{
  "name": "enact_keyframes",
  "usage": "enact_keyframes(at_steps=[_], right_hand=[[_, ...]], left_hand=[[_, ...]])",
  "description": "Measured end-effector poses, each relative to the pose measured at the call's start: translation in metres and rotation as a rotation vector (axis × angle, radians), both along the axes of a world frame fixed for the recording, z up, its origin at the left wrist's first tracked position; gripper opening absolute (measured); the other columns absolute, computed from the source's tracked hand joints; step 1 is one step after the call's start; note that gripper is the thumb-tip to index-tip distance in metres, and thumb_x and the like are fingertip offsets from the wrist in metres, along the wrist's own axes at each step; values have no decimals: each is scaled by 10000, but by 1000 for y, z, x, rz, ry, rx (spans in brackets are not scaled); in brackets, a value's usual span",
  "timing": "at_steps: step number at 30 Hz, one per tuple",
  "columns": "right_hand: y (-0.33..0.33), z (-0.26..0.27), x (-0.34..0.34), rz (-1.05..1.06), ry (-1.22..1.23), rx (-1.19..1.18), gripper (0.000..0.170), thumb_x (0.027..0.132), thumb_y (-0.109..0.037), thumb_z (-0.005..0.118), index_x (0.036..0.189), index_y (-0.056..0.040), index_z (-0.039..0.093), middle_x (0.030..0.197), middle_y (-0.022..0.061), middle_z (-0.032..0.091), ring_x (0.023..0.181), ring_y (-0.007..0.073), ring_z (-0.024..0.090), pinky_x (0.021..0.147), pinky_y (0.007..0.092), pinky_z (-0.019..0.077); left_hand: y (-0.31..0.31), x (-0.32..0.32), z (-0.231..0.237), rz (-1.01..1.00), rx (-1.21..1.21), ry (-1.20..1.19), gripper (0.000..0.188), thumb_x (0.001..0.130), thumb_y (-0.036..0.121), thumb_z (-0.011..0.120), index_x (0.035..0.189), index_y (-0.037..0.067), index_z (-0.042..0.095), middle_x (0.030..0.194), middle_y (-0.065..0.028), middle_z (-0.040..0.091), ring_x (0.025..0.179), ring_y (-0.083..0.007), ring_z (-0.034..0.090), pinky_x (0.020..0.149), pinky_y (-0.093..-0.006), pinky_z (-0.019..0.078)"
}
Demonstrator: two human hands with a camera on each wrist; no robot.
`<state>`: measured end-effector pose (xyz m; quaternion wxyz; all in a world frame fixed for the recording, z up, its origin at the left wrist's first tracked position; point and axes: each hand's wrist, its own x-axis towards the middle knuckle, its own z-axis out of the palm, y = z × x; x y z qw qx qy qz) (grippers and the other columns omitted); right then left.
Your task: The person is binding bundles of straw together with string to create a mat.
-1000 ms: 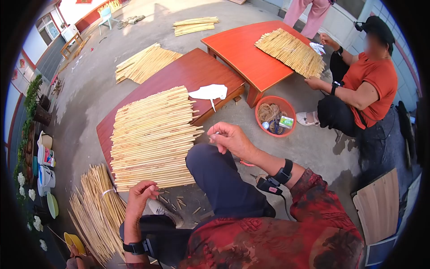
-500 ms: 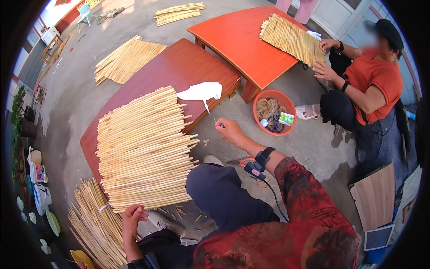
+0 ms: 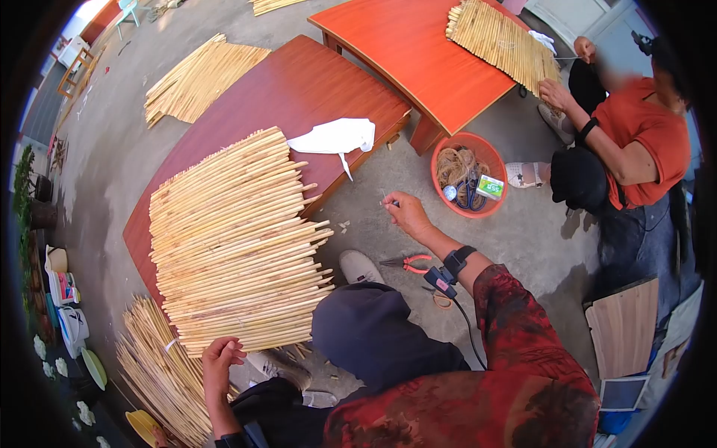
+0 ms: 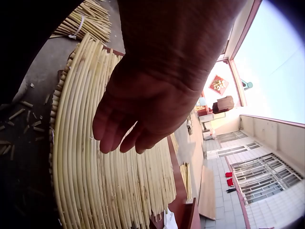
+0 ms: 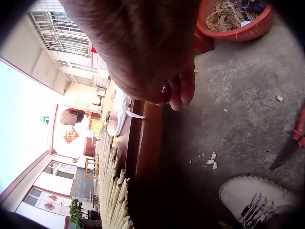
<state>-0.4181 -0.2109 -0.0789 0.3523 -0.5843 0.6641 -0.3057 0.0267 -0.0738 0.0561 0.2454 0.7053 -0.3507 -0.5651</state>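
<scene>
A mat of pale reed stalks point(image 3: 239, 246) lies side by side on a dark red table point(image 3: 299, 82), its right ends uneven. At its near edge is my left hand point(image 3: 220, 366); in the left wrist view its relaxed fingers point(image 4: 112, 133) hang over the stalks with nothing visible between them. My right hand point(image 3: 409, 213) is out past the mat's right side, above the concrete floor, pinching a thin needle-like piece point(image 3: 384, 196) between thumb and fingertips. In the right wrist view the forearm and palm mostly hide it. A white cloth point(image 3: 336, 137) lies on the table beyond the mat.
An orange basin point(image 3: 469, 175) holds twine and a small box. Red-handled pliers point(image 3: 409, 262) lie near my shoe. A bundle of stalks point(image 3: 153, 358) lies at lower left. Another person point(image 3: 635, 142) works on a second mat point(image 3: 504, 45) at an orange-red table point(image 3: 418, 60).
My right hand has moved away from the mat, outward toward the basin, with the thin piece. My left hand has come down close to the mat's near edge. The head view has shifted.
</scene>
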Motion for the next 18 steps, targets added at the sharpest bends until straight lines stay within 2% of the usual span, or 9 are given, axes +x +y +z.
enact_keyframes(at_steps=[1,3,4,6,10,12,16,18], right_hand=[[-7,-1,6,17,-10,-8,142,755,-110,565,874,-34,568,812,134,597,646,254,597,601,351,465],[-23,15,26,57,24,-61,177,744,-124,590,904,-59,549,840,132,592,754,290,580,648,376,455],[-33,21,37,70,17,-72,177,744,-124,590,904,-59,549,840,132,592,754,290,580,648,376,455],[-56,28,58,194,205,-232,162,770,-122,573,905,-45,527,803,111,575,688,250,577,622,349,459],[-89,26,79,206,307,-205,134,772,-146,558,869,-61,521,842,113,560,785,302,557,673,391,448],[-100,19,81,256,483,-178,116,786,-150,537,873,-74,528,850,111,556,795,305,557,672,397,450],[-107,11,85,206,522,-173,83,788,-146,535,834,-78,524,855,129,552,791,311,566,657,395,465],[-106,10,79,220,373,-240,92,787,-135,536,843,-62,543,862,129,555,778,309,564,662,388,461]], left_hand=[[0,-1,-1,-2,1,24,165,851,98,512,932,-24,586,807,-92,607,665,-146,594,560,-239,473],[-1,-9,0,-15,15,20,169,847,99,521,938,-27,586,809,-92,610,665,-147,595,561,-240,474],[0,-10,0,-15,21,13,172,845,100,524,939,-30,586,808,-92,611,666,-147,595,561,-240,474],[-5,-8,1,-1,24,-4,183,840,101,526,942,-38,586,802,-92,611,667,-144,593,565,-241,473],[-7,-8,4,15,11,-26,186,837,95,526,952,-40,583,803,-92,609,674,-143,592,575,-238,466],[-9,-7,5,20,15,-28,184,835,90,526,952,-40,582,804,-91,609,673,-141,591,575,-238,466],[-11,-8,5,11,20,-49,176,830,74,526,951,-42,579,802,-90,606,671,-140,589,574,-235,464],[-13,-7,2,11,20,-35,171,829,69,526,949,-42,578,800,-89,604,672,-141,590,572,-235,464]])
